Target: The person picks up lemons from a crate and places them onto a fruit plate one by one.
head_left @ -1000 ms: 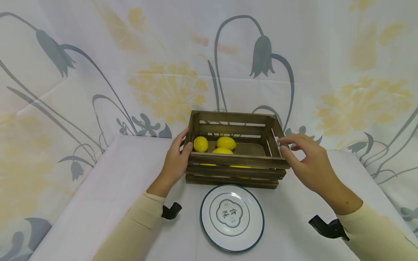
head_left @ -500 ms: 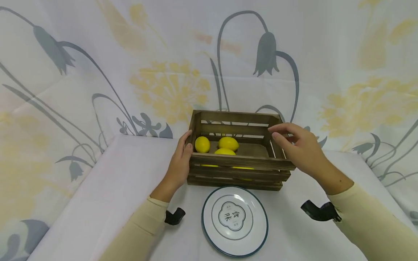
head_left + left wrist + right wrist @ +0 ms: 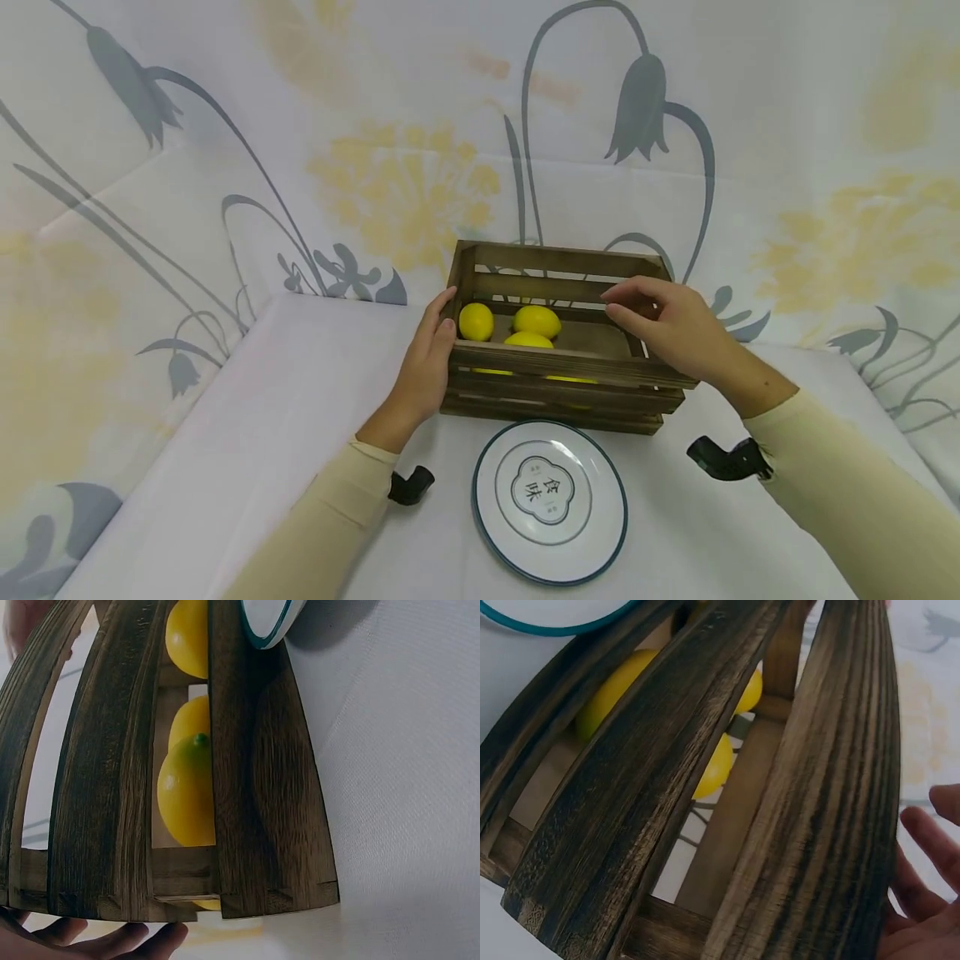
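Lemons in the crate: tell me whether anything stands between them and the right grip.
Nothing visible does. In the head view the right grip hovers over the right end of the open-topped crate, with only open space towards the lemons. The near-side slats would likely block only a low reach.

Place: small draped booth; home or lab cannot be told. Evidence: flower-printed curtain (image 3: 420, 192) at back and sides, white-covered table (image 3: 322, 358), black mounts (image 3: 727, 458) at both sleeves (image 3: 322, 508).
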{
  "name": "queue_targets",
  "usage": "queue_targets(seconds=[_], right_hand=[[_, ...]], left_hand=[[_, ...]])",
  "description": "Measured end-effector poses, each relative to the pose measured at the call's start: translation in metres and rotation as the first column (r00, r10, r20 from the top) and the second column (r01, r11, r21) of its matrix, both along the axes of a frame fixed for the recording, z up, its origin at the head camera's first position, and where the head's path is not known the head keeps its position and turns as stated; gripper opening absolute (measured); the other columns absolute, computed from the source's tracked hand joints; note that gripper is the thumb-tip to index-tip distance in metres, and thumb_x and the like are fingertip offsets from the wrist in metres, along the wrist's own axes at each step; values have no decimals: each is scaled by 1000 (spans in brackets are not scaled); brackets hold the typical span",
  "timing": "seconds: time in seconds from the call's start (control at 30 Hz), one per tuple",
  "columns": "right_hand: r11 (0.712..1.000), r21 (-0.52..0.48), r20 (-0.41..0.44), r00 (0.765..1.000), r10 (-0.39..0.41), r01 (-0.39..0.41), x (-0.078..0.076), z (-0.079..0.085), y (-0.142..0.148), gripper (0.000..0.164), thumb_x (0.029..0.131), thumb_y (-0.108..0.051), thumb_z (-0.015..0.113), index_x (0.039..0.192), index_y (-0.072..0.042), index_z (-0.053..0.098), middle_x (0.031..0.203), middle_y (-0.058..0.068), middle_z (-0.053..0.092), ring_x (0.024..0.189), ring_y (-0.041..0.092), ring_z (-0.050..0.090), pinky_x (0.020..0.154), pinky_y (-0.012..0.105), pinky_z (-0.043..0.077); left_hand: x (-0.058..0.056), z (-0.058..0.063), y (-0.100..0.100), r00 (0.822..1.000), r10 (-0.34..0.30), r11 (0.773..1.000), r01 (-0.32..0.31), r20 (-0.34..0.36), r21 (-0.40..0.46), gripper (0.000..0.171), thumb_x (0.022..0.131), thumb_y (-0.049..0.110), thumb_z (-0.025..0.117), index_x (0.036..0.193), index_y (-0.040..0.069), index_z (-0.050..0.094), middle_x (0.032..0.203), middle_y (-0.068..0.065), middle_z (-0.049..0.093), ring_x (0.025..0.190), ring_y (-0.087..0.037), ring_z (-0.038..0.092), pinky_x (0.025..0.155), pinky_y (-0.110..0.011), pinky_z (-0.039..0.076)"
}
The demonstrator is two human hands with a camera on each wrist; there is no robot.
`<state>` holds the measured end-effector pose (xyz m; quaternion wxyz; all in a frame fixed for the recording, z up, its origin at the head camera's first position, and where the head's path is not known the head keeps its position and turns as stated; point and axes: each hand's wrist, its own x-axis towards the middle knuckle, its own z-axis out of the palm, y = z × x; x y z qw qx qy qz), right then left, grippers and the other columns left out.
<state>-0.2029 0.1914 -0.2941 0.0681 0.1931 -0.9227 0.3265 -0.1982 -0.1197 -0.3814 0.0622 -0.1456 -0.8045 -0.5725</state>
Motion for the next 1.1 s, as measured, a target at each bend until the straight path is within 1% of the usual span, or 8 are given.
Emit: queue_targets(seconds=[0.13, 0.27, 0.43, 0.57, 0.7, 0.8, 0.97, 1.1], right_hand=[[998, 63, 44, 999, 13, -16, -8, -5, -1, 26, 98, -29, 64, 117, -12, 69, 109, 7, 71, 86, 19, 62, 68, 21, 51], [994, 99, 68, 997, 41, -48, -11, -6, -1, 27, 98, -29, 64, 117, -10, 69, 108, 8, 72, 86, 19, 61, 69, 21, 51], [989, 129, 82, 995, 59, -69, -12, 6, -1, 25, 99, -27, 64, 116, -10, 70, 107, 9, 72, 88, 20, 64, 71, 24, 52], [977, 187, 106, 991, 84, -103, -13, 15, -4, 25, 99, -27, 64, 115, -10, 71, 108, 8, 72, 92, 20, 65, 75, 31, 53], [963, 227, 116, 986, 123, -146, -19, 17, -7, 22, 97, -25, 66, 114, -11, 72, 105, 5, 72, 89, 18, 63, 76, 34, 52], [957, 236, 137, 981, 137, -167, -25, 14, -8, 21, 96, -23, 67, 113, -12, 72, 106, 4, 72, 90, 18, 63, 78, 35, 53], [954, 243, 209, 970, 125, -175, -35, 3, -10, 21, 96, -24, 68, 114, -13, 71, 110, 4, 72, 97, 20, 63, 87, 41, 54], [952, 240, 254, 959, 127, -190, -41, -4, -11, 20, 96, -22, 68, 113, -12, 72, 109, 4, 72, 99, 21, 64, 90, 45, 55]], left_hand=[[0, -1, 2, 1000, -5, 1000, 5, 13, -10, 51, 109, 39, 23, 159, 27, 19, 168, -1, 15, 154, -28, 19, 122, -60, 18], [1, -1, 2, 1000, -1, 1000, 1, 10, -17, 51, 109, 38, 23, 159, 27, 20, 167, -1, 15, 153, -28, 20, 121, -59, 19], [-1, 1, 1, 1000, -3, 1000, 3, -20, -13, 51, 109, 40, 23, 159, 27, 20, 167, -1, 16, 154, -28, 19, 122, -59, 18], [0, 2, 0, 1000, 2, 1000, -2, -9, -24, 52, 109, 39, 22, 159, 26, 20, 168, -1, 16, 154, -26, 16, 123, -58, 17], [0, 4, 0, 1000, 13, 1000, -13, -14, -25, 52, 109, 39, 22, 159, 26, 21, 167, 0, 17, 154, -24, 17, 124, -55, 16], [0, 5, 0, 1000, 15, 1000, -15, -18, -22, 52, 109, 40, 22, 159, 26, 21, 167, 0, 18, 155, -24, 17, 124, -55, 16], [-1, 3, 1, 1000, 5, 1000, -5, 4, -6, 51, 109, 40, 21, 159, 28, 22, 167, 1, 17, 155, -24, 16, 124, -56, 16], [-2, 2, 2, 1000, 1, 1000, -1, 0, 15, 51, 109, 39, 21, 159, 27, 22, 167, 0, 17, 154, -24, 16, 124, -55, 16]])
